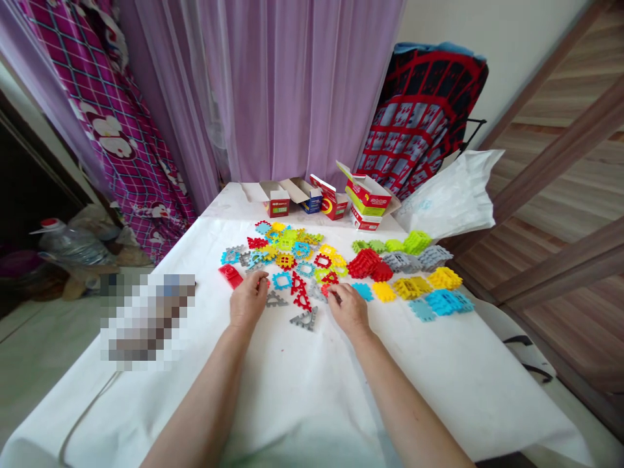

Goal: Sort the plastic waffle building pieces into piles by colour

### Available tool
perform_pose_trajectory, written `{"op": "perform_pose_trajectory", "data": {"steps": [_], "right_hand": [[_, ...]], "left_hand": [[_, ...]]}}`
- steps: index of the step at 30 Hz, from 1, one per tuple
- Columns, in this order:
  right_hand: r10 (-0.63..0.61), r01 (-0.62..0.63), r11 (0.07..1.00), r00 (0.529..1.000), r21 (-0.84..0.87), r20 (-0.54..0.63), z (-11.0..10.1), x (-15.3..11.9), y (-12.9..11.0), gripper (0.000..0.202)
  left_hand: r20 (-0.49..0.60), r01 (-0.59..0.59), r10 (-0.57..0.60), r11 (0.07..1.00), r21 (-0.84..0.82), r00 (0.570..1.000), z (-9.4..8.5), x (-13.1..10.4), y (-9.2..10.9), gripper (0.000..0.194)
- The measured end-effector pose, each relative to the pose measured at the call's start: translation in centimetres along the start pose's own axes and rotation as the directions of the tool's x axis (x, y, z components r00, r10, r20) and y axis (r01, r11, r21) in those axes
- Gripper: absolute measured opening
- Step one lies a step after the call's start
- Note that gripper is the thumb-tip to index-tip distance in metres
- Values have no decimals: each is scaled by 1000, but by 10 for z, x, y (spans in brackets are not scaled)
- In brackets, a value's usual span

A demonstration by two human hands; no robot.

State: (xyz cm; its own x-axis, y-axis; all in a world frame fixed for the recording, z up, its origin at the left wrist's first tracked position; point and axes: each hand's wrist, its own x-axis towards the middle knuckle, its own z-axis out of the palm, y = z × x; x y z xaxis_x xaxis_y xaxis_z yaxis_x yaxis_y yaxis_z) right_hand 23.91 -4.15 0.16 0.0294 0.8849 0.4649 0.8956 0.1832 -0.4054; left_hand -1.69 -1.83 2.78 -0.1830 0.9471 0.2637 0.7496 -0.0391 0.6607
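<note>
1. Left hand [248, 298] rests curled, seemingly empty, beside the grey triangle piece [305, 318] on the counter [302, 390].
2. Right hand [348, 307] pinches a small red piece [325, 290] right of that triangle.
3. Judged step: sorting loose pieces [292, 250]; next, carrying it to the sorted stacks [414, 273].

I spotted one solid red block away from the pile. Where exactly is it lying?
In the head view, the solid red block lies on the white table, at the left edge of the scattered pieces, just left of the left hand.
</note>
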Motion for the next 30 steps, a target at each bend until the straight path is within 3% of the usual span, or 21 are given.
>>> {"op": "perform_pose_trajectory", "data": {"steps": [4,9,30], "right_hand": [[7,-7,1000,1000,15,11,-1,0,2,17],[12,-12,1000,1000,28,21,-2,0,2,16],[61,-61,998,998,33,-1,-1,4,-3,17]], "left_hand": [[129,-148,120,960,238,984,-5,-5,12,28],[212,-251,178,884,395,961,-5,-9,22,29],[198,-223,158,903,366,967,2,-5,21,31]]}}
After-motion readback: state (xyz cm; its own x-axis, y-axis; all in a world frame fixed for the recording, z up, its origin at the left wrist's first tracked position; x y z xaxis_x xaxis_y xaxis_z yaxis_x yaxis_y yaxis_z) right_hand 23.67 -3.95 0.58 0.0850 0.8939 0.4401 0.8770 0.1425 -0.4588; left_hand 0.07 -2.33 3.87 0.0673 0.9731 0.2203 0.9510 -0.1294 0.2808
